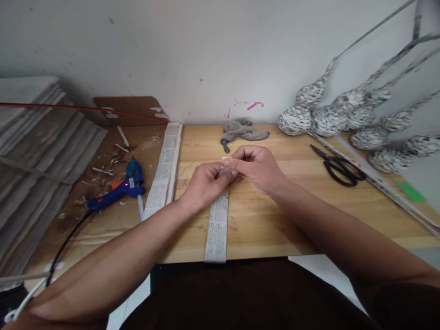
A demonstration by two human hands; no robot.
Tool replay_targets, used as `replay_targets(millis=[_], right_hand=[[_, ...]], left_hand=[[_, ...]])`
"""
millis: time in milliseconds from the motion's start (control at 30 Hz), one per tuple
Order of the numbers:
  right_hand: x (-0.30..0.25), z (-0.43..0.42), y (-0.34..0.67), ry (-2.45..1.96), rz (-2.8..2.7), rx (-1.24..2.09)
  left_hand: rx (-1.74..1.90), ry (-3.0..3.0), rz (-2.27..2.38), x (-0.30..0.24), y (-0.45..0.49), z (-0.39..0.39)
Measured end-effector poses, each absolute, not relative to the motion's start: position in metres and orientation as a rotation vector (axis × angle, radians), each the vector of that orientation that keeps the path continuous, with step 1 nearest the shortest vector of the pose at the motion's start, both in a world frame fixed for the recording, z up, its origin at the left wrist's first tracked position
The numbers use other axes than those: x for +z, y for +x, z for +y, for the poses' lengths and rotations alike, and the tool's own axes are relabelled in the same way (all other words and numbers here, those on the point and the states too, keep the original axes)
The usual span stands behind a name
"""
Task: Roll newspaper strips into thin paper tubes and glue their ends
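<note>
A long strip of printed newspaper (pixel 218 224) runs from the near edge of the wooden table up to my two hands. My left hand (pixel 208 183) pinches the strip near its far end, thumb on top. My right hand (pixel 256 165) meets it there, with thumb and fingers closed on the tip of the same strip. The fingertips of both hands touch or nearly touch, and part of the paper end is hidden under them. Left of my hands lies a stack of similar newspaper strips (pixel 165 160).
A blue glue gun (pixel 117 190) with a lit red light rests on stained cardboard (pixel 103 224), beside bundled paper (pixel 30 183). A grey cloth (pixel 242 131) lies by the wall. Black scissors (pixel 338 167) and several woven paper bulbs (pixel 295 120) with long stems are at right.
</note>
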State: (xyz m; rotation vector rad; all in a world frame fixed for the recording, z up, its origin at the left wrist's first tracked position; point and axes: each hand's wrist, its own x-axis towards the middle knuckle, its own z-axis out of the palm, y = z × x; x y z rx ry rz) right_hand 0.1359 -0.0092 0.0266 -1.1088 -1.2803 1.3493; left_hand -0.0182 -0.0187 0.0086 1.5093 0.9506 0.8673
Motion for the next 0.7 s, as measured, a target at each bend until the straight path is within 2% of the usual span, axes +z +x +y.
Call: replay_targets(millis=[300,700], right_hand=[[0.0336,-0.0092,0.1415,-1.031,-1.459,1.389],[0.0289,-0.0106,0.1378,-1.072,-1.240,1.560]], left_hand=[[0.806,1.234,0.792,0.0097,-0.0163,-0.0179],[0.753,1.205,0.780,0.0104,-0.0152,-0.0217]])
